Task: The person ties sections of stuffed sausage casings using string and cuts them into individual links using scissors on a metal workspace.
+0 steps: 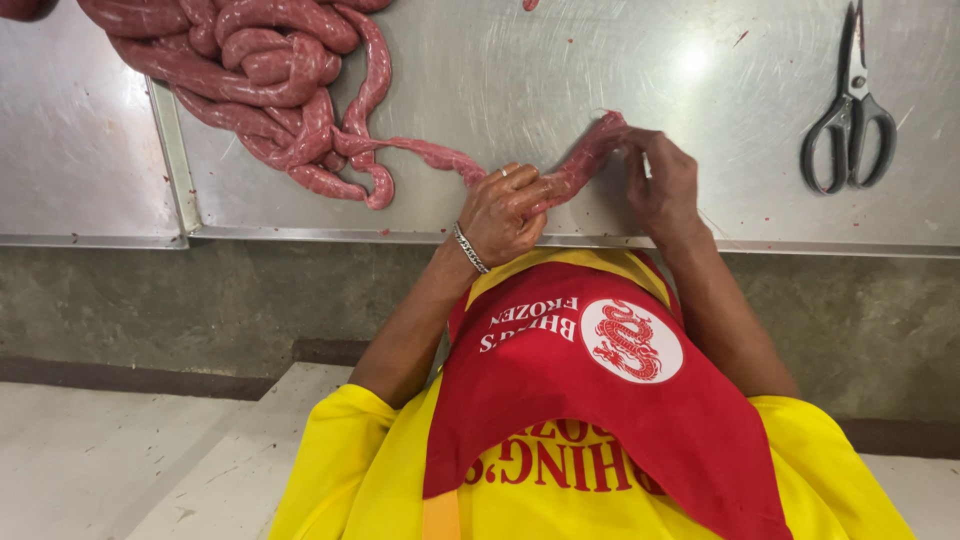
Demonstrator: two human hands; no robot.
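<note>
A long raw pink sausage rope (pixel 420 150) runs from a coiled pile (pixel 270 70) at the table's far left toward me. My left hand (pixel 505 212), wearing a ring and a metal bracelet, is closed around the rope close to the table's front edge. My right hand (pixel 662 182) pinches the rope's free end (pixel 600 140) just to the right of it. The short stretch of sausage between my two hands lies slanted on the steel.
The steel table (pixel 600 60) has a seam (pixel 172 140) at the left, where a second steel top joins it. Grey-handled scissors (pixel 850 120) lie at the far right. A yellow shirt and red apron (pixel 600 400) fill the lower view, over a concrete floor.
</note>
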